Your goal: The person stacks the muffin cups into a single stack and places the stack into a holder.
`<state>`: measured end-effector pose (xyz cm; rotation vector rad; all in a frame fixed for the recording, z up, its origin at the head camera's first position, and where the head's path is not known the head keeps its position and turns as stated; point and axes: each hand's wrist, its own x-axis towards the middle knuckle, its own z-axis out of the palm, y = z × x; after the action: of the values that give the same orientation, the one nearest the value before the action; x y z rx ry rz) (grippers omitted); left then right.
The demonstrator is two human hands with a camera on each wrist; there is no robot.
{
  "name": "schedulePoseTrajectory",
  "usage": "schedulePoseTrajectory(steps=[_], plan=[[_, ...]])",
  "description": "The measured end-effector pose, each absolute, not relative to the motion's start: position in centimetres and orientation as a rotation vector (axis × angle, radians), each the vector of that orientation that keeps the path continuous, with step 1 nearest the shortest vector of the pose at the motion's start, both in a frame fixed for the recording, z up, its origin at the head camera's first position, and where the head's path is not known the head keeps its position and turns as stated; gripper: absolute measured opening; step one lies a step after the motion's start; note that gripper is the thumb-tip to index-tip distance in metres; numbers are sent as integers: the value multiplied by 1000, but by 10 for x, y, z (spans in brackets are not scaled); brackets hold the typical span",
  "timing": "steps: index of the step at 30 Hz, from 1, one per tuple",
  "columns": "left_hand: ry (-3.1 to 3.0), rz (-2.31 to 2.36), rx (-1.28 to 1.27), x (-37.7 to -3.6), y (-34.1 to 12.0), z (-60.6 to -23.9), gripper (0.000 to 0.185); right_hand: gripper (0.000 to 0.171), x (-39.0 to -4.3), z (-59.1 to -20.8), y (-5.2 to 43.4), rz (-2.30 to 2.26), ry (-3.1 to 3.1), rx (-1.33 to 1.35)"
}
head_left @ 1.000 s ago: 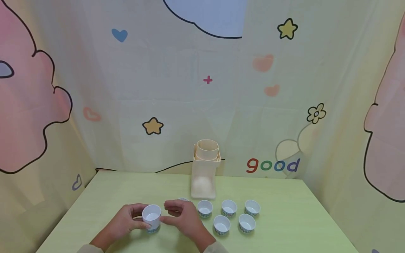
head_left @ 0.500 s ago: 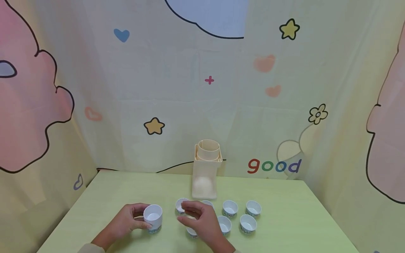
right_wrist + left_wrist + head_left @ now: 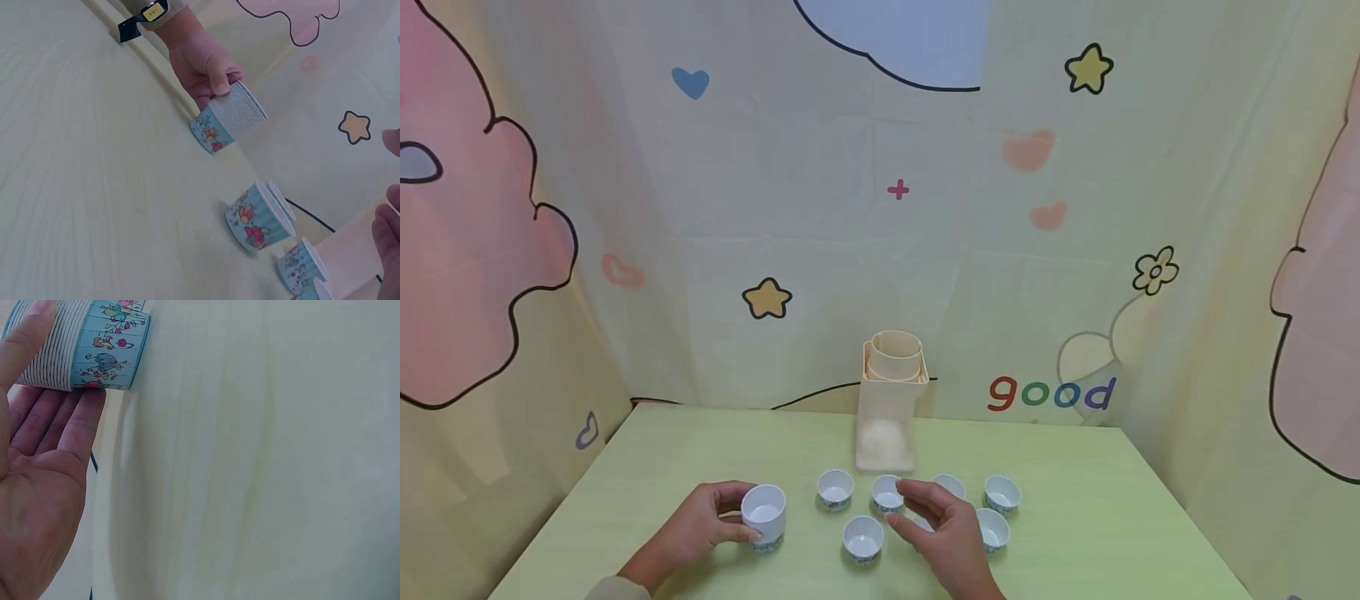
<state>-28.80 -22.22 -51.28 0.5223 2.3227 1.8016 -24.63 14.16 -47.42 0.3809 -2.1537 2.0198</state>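
My left hand (image 3: 709,518) grips a stack of nested paper baking cups (image 3: 764,515), thumb on the near side. In the left wrist view the stack (image 3: 111,353) shows many white rims above a blue, flower-printed base. My right hand (image 3: 951,537) hovers over the right-hand cups with loosely bent fingers and nothing between them. It partly covers a back-row cup (image 3: 950,483) and a front-row cup. To its left, a single cup (image 3: 862,538) stands in the front row. In the right wrist view only a few fingers (image 3: 389,230) show at the edge.
Behind the cups stands a beige device (image 3: 886,417) with a round tube on top and a sloping front. Several single cups stand in two rows before it, including one (image 3: 835,489) at back left and one (image 3: 1002,493) at back right. A printed curtain surrounds the table (image 3: 1075,467).
My right hand has moved right, away from the stack and across the rows, uncovering the left-hand cups. My left hand keeps holding the stack in about the same place.
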Motion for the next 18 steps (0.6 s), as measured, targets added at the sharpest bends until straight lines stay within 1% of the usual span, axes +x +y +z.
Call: schedulePoseTrajectory(steps=[7,13,18], plan=[[2303,1824,537,-290,-223,-515,68,39,-239,-477,170,1929,-2183,211],[2299,1824,529,-291,-223,-514,68,45,-235,-481,191,1897,-2184,110],[2304,1818,535,-291,-223,-514,68,46,-232,-487,204,1823,-2166,61]])
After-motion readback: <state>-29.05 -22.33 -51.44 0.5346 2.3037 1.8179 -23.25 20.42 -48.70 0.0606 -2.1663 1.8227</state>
